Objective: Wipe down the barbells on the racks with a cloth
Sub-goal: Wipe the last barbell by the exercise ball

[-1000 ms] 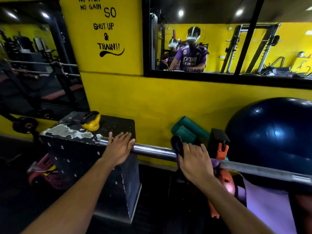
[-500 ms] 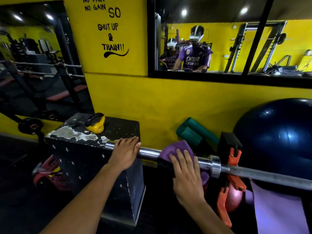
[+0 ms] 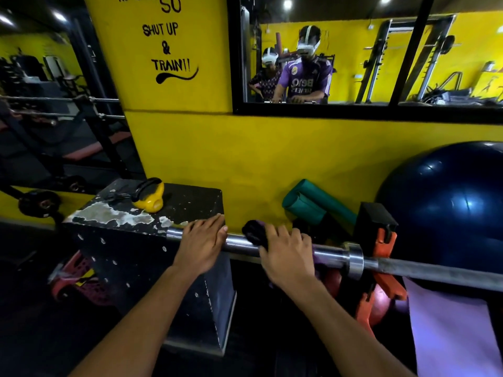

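Wiping is midway: the right hand (image 3: 285, 257) clamps a purple cloth (image 3: 254, 235) around the steel barbell sleeve (image 3: 329, 253); the shaft toward three o'clock looks unwiped, the left hand (image 3: 202, 240) lying flat, steadying.

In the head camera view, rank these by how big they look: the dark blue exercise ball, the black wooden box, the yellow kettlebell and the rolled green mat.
Largest to smallest as they appear:
1. Black wooden box and dark blue exercise ball: too alike to rank, and the ball is cut off by the frame.
2. Rolled green mat.
3. Yellow kettlebell.
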Demonstrator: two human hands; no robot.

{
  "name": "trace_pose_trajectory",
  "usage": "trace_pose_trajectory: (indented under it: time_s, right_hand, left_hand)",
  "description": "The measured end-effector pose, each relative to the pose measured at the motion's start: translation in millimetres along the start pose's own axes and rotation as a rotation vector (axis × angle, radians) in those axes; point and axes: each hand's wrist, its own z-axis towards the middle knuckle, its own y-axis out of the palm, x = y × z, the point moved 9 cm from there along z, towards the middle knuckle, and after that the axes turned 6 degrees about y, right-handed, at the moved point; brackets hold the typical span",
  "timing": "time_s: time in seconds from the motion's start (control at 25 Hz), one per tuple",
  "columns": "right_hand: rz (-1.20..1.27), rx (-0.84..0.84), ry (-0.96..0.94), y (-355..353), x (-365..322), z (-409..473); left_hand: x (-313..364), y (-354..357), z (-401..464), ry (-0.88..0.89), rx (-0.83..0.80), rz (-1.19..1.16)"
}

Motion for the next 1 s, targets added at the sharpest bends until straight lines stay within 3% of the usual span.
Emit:
trace_pose_trajectory:
  time_s: [0.12,0.28,0.4,0.52,0.76,1.0]
  right_hand:
    - [0.085,0.155,-0.158,6.9,23.0,-43.8]
    - [0.176,0.313,-0.014,-14.2,78.9,-54.2]
    - [0.087,0.202,0.187,-28.5,64.5,-6.2]
    - [-0.032,0.007,0.171,-21.6,42.5,32.0]
    - [-0.015,0.147,0.037,-21.1,26.3,9.4]
    - [0.015,0.119,0.188,-24.2,31.8,11.3]
  left_hand:
    - [-4.2,4.1,1.8,0.022,-0.022,0.015]
    - [-1.2,4.7,-1.0,0.047,-0.003,0.023]
    - [1.6,3.1,-3.0,0.062,-0.001,0.007]
    - [0.6,2.5,-3.7,0.073,-0.028,-0.011]
    - [-5.4,0.4,-5.7,0.250,-0.179,-0.104]
    - [-30.9,-6.4,-1.9,0.542,-0.386,-0.260]
